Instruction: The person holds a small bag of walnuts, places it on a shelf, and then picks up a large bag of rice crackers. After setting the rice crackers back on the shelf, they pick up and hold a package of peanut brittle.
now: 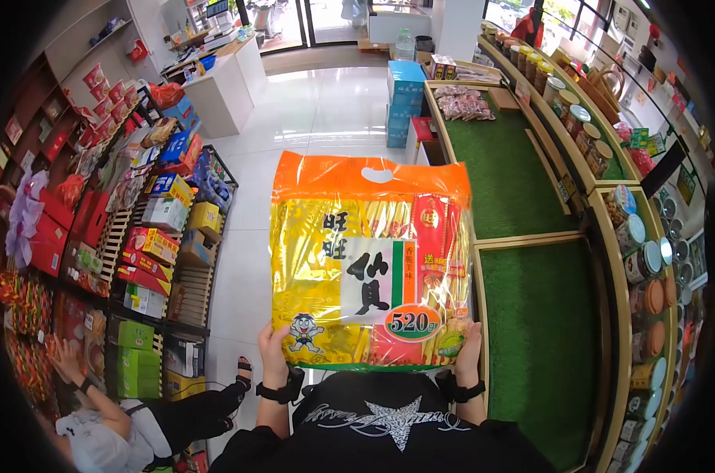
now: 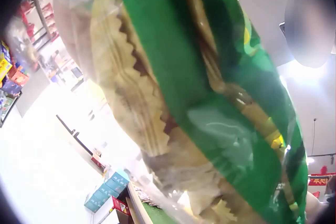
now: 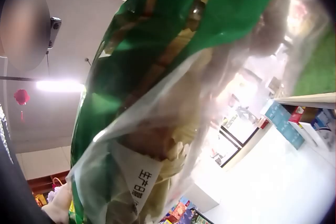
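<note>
A large plastic bag of rice crackers [image 1: 306, 236] is held up in front of the body, its orange top with a cut-out handle pointing away. My left hand [image 1: 274, 359] grips the lower left edge, thumb along the side. At the lower right edge my right hand [image 1: 469, 355] holds it the same way, with the fingers mostly hidden behind. The bag's green bottom fills much of the left wrist view, where wrapped pieces show through clear plastic. In the right wrist view the green bottom [image 3: 118, 77] has a white printed label [image 3: 139, 179] beside it.
Wooden display bins lined with green turf [image 1: 531, 315] run along the right, with jars [image 1: 637, 260] behind. Shelves of boxed goods [image 1: 152, 252] stand left, where another person [image 1: 113, 430] is. Stacked blue boxes [image 1: 405, 94] and a counter [image 1: 223, 91] are ahead.
</note>
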